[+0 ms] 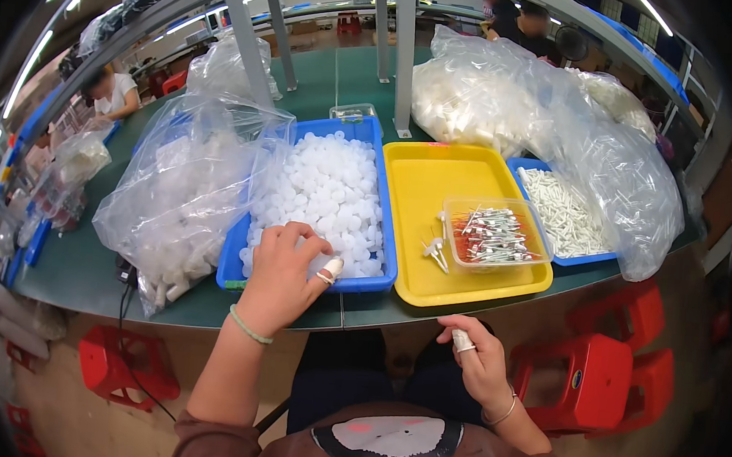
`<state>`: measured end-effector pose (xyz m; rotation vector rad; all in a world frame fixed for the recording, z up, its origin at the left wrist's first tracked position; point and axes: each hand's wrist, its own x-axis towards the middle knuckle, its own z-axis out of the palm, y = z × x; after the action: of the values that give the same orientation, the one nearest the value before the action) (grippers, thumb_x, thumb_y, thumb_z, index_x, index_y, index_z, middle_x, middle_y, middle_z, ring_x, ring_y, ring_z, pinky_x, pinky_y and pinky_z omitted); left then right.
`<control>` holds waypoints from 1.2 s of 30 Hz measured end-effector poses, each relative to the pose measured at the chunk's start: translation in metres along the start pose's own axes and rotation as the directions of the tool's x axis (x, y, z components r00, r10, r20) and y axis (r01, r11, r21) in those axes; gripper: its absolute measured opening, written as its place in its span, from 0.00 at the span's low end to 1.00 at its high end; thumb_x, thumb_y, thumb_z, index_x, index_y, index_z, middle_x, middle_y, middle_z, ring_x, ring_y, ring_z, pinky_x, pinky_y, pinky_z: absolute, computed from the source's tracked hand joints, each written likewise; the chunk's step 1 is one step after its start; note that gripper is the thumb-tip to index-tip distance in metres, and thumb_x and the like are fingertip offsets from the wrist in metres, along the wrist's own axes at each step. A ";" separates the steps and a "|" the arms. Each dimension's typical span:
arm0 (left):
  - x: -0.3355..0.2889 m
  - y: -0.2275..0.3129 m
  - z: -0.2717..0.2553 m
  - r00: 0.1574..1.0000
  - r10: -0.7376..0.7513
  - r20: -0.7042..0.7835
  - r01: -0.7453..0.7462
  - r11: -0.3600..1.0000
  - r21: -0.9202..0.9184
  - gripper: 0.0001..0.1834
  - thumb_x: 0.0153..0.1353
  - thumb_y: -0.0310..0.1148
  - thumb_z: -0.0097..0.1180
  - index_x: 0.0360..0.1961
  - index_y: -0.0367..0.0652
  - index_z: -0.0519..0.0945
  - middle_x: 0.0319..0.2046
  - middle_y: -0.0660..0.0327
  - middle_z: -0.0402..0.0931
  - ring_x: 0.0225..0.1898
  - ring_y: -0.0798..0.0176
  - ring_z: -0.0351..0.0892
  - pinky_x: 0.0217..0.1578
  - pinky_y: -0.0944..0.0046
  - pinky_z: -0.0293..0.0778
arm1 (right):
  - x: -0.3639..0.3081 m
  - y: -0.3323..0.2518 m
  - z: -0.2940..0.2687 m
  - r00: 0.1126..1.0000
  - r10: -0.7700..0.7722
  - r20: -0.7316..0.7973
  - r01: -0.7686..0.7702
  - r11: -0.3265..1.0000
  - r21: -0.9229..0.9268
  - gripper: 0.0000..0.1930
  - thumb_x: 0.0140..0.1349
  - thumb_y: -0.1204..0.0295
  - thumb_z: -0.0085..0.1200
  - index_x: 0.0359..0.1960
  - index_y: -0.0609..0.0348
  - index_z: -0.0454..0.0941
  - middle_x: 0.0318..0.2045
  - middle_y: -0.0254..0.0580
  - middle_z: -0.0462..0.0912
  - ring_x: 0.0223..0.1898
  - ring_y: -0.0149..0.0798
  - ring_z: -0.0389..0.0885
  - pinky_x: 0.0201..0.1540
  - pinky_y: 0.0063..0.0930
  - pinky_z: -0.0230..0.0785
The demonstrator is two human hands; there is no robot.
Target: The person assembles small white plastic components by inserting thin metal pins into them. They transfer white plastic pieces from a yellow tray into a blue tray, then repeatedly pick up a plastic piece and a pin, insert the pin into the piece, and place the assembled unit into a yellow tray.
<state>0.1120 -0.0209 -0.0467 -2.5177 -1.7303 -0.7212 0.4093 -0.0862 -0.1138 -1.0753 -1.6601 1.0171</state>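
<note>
My left hand reaches over the front of a blue tray heaped with small translucent white plastic pieces. Its fingers bend down at the pieces while the thumb, in a white finger cover, stands apart; no held piece shows. Beyond the table's front edge, in front of a yellow tray, my right hand has curled fingers. A white cover wraps one of its digits; whatever lies between the fingertips is too small to tell. In the yellow tray stand a clear plastic box of thin red-and-white leaded parts and several loose assembled pieces.
A smaller blue tray holds short white rods. Large clear bags of white parts flank the trays, with another bag behind. Grey posts rise from the green table. Red stools stand below; other people are farther back.
</note>
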 end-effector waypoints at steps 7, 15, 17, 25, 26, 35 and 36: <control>0.025 -0.011 0.005 0.994 -0.044 0.099 0.056 0.990 -0.126 0.14 0.55 0.41 0.60 0.40 0.46 0.77 0.42 0.51 0.70 0.45 0.46 0.69 0.46 0.54 0.67 | -0.005 0.003 0.008 0.999 0.034 0.019 -0.036 0.997 0.073 0.15 0.66 0.78 0.44 0.53 0.64 0.71 0.29 0.36 0.78 0.32 0.26 0.77 0.38 0.20 0.70; 0.024 -0.013 -0.005 0.988 -0.138 0.063 0.147 0.974 -0.173 0.10 0.57 0.39 0.59 0.33 0.44 0.81 0.30 0.54 0.72 0.32 0.51 0.74 0.34 0.57 0.70 | -0.008 0.019 0.004 0.997 0.074 0.031 -0.079 0.979 0.188 0.08 0.66 0.79 0.44 0.46 0.64 0.68 0.31 0.38 0.80 0.34 0.25 0.78 0.38 0.18 0.69; 0.025 -0.017 -0.004 0.993 -0.116 -0.002 0.112 0.964 -0.241 0.10 0.58 0.38 0.59 0.32 0.43 0.81 0.29 0.55 0.72 0.30 0.54 0.74 0.32 0.59 0.70 | -0.009 0.017 0.005 0.998 0.066 0.012 -0.067 0.975 0.214 0.08 0.66 0.77 0.46 0.46 0.62 0.69 0.31 0.37 0.81 0.33 0.25 0.79 0.37 0.18 0.70; 0.051 -0.070 0.005 0.901 -0.390 0.188 0.133 -0.164 -0.977 0.11 0.67 0.40 0.52 0.40 0.46 0.79 0.32 0.66 0.76 0.28 0.69 0.70 0.27 0.69 0.66 | -0.010 0.014 0.005 0.997 0.071 0.033 -0.077 0.966 0.246 0.07 0.67 0.75 0.47 0.45 0.62 0.71 0.32 0.36 0.82 0.35 0.24 0.80 0.39 0.18 0.71; 0.053 -0.067 0.004 0.894 -0.384 0.232 0.072 -0.387 -0.919 0.11 0.67 0.40 0.51 0.41 0.46 0.79 0.33 0.66 0.75 0.28 0.69 0.70 0.27 0.70 0.65 | -0.009 0.016 0.005 0.997 0.074 0.037 -0.080 0.966 0.245 0.07 0.67 0.75 0.48 0.45 0.62 0.71 0.32 0.36 0.82 0.35 0.24 0.80 0.39 0.18 0.71; 0.054 -0.028 -0.002 0.849 -0.393 0.353 -0.211 -0.865 -0.456 0.11 0.68 0.37 0.48 0.39 0.39 0.75 0.42 0.56 0.74 0.46 0.58 0.75 0.43 0.62 0.79 | -0.007 0.017 0.010 0.996 0.090 0.027 -0.094 0.956 0.279 0.07 0.67 0.74 0.50 0.43 0.62 0.73 0.33 0.35 0.81 0.36 0.24 0.80 0.40 0.18 0.71; 0.051 -0.019 -0.005 0.851 -0.376 0.366 -0.208 -0.882 -0.424 0.12 0.68 0.38 0.48 0.39 0.40 0.75 0.40 0.58 0.74 0.42 0.62 0.76 0.38 0.67 0.80 | -0.008 0.018 0.010 0.996 0.088 0.017 -0.089 0.954 0.287 0.06 0.66 0.74 0.50 0.43 0.62 0.73 0.33 0.35 0.81 0.37 0.24 0.80 0.40 0.18 0.71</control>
<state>0.1085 0.0307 -0.0282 -0.0167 0.1471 1.5185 0.4056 -0.0903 -0.1354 -0.9588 -1.4221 1.2758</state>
